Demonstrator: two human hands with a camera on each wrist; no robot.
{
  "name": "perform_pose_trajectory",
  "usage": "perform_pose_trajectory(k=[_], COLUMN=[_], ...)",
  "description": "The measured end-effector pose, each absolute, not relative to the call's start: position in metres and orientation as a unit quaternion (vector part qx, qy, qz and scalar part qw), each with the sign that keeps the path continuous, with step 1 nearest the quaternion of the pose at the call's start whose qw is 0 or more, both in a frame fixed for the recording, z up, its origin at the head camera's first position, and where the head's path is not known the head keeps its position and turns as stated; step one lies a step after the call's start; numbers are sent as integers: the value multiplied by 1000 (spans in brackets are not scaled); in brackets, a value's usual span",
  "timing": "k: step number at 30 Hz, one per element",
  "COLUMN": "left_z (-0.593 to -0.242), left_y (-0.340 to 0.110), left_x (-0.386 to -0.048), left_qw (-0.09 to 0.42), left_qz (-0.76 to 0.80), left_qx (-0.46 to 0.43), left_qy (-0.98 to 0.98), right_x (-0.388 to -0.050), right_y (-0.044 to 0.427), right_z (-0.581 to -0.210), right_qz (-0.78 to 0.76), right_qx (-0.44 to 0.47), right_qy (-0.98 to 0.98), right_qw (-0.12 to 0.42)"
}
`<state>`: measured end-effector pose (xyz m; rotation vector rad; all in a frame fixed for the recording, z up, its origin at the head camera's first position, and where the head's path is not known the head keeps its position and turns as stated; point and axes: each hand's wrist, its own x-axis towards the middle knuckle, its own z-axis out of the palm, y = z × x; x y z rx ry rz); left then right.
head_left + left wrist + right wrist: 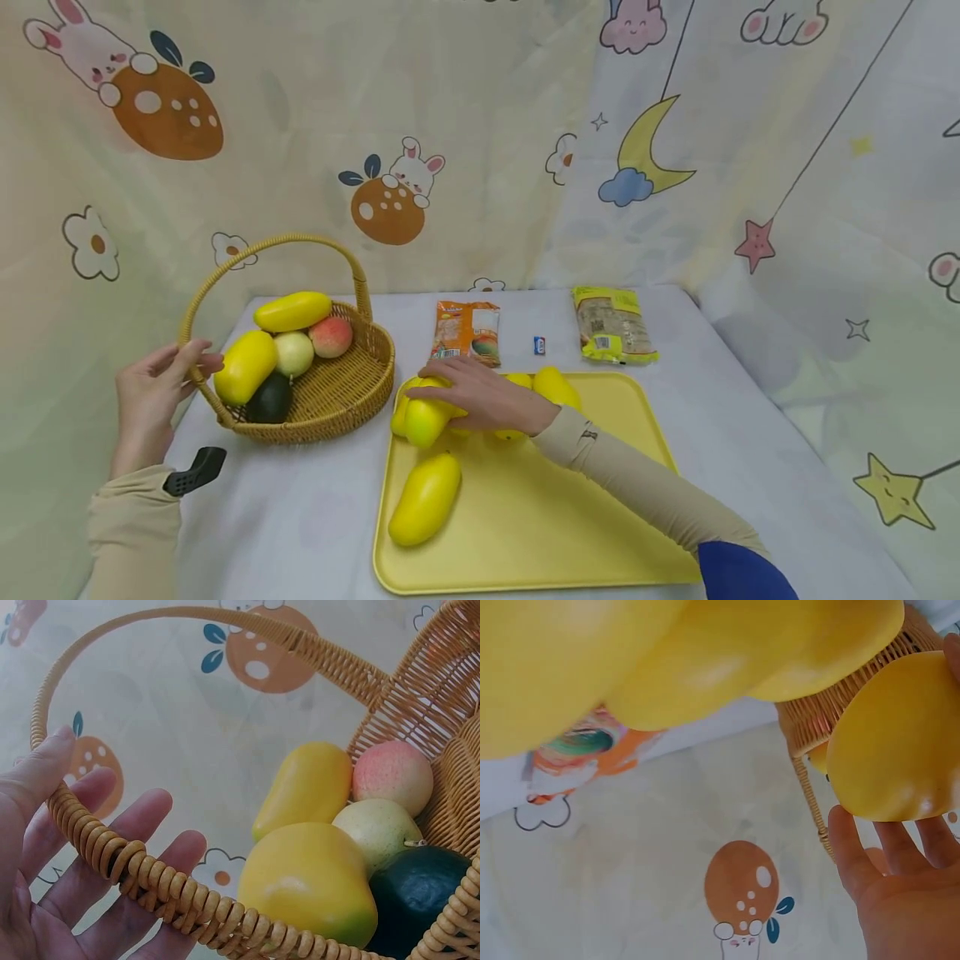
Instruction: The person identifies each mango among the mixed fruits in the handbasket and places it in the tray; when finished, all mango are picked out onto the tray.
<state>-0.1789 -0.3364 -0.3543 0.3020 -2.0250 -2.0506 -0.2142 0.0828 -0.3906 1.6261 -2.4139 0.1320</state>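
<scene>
My left hand point(153, 400) is at the near-left side of the wicker basket point(322, 408), its thumb and fingers around the base of the handle point(97, 840). In the basket lie two yellow mangoes point(292, 311), a pale green round fruit point(293, 355), a pink peach point(331, 337) and a dark green avocado-like fruit point(270, 400). Over the left back of the yellow tray point(555, 533), my right hand point(487, 396) grips a mango point(892, 742) between thumb and fingers. More yellow fruits point(555, 387) lie beside and behind that hand, partly hidden by it.
Another mango point(426, 500) lies alone at the tray's left. Behind the tray are an orange packet point(467, 329), a tiny blue-and-red wrapped piece point(540, 345) and a yellow-edged clear bag point(613, 325). A printed curtain point(487, 125) hangs behind the white-covered table point(300, 517).
</scene>
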Motion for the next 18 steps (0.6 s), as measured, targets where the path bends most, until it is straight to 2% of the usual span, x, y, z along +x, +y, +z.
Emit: perform_pose_trajectory(k=[7, 18], left_z=[-356, -357], left_y=[-337, -336], left_x=[-180, -181], left_qw=[120, 129], left_qz=[-695, -695], left_qx=[114, 113], left_qy=[-699, -698], right_x=[-196, -167], right_y=[108, 137], right_z=[-398, -416], right_qz=[56, 42], right_qx=[563, 548], right_qy=[-815, -828], right_qw=[128, 108])
